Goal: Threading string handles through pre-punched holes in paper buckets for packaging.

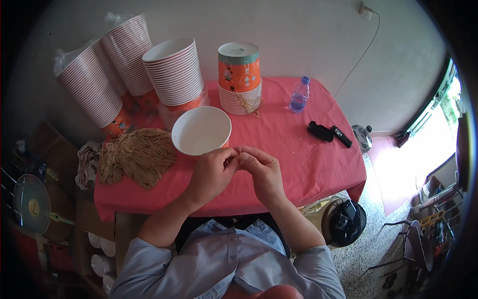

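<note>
My left hand [211, 172] and my right hand [263, 174] meet at the fingertips just over the near right side of an open paper bucket [201, 130]. Both are closed in a pinch; whatever lies between the fingers is too small or hidden to make out. The bucket stands upright, white inside, with a bit of orange outer wall showing beside my left hand. To its left lies a big bundle of tan cords [137, 157]. Behind it, an upside-down stack of orange and green paper buckets [239, 74] has some tan strands hanging at its lower right.
Tall stacks of nested buckets [174, 72], some in plastic wrap [89, 84], lean at the back left. A water bottle [299, 94] and black objects [328, 133] sit on the right of the red tablecloth [279, 184]. A black helmet-like item [343, 222] is below the right edge.
</note>
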`<act>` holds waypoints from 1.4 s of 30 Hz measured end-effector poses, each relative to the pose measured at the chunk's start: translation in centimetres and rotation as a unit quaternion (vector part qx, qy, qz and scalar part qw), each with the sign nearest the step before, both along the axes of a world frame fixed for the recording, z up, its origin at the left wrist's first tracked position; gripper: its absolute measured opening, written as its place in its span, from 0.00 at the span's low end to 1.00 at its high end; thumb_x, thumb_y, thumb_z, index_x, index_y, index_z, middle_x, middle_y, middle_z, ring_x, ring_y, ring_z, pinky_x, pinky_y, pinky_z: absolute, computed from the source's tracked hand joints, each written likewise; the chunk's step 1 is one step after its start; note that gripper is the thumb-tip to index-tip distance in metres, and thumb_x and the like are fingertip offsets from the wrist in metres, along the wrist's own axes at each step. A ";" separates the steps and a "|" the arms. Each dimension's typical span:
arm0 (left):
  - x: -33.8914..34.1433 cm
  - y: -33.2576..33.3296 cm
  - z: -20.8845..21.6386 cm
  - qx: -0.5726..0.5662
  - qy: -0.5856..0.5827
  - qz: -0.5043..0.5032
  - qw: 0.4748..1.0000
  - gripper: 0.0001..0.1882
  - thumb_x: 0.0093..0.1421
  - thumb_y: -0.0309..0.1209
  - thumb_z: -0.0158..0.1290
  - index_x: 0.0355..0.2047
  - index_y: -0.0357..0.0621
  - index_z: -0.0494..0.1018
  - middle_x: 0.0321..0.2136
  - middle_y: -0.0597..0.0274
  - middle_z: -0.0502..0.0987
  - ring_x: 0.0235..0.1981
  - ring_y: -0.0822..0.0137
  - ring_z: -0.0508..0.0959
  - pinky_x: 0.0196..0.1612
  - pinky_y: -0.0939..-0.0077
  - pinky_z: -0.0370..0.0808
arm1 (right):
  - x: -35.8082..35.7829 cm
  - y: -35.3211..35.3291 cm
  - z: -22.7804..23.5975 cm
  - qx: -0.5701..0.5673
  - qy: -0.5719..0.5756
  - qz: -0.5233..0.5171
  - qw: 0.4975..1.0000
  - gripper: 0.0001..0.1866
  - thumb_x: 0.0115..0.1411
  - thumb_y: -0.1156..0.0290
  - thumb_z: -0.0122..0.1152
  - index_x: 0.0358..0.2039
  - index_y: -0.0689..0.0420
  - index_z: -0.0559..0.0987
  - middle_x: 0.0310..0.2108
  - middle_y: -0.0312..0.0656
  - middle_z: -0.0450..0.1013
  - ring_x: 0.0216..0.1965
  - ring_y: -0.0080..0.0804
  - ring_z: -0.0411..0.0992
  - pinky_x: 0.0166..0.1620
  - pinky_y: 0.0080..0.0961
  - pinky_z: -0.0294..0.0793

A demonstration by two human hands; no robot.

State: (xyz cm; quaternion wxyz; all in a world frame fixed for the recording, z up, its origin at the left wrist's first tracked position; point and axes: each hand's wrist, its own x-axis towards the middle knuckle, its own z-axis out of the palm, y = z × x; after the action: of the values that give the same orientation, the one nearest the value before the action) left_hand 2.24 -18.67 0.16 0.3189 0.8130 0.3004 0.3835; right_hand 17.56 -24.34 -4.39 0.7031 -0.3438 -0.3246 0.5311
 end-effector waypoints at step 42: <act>-0.5 7.4 1.6 0.163 0.241 0.167 0.942 0.14 0.64 0.36 0.62 0.42 0.36 0.81 0.34 0.45 0.84 0.35 0.45 0.84 0.42 0.51 0.80 | 6.5 13.0 2.9 -0.007 -0.161 0.025 0.987 0.10 0.70 0.64 0.62 0.38 0.58 0.83 0.36 0.36 0.82 0.40 0.23 0.80 0.47 0.27 0.77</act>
State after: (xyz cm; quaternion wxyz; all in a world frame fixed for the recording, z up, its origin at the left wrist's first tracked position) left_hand 1.75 -11.31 1.80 0.0312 0.8605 0.4326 0.2674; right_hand 24.11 -11.32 -1.45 0.6255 -0.4213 -0.4387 0.4886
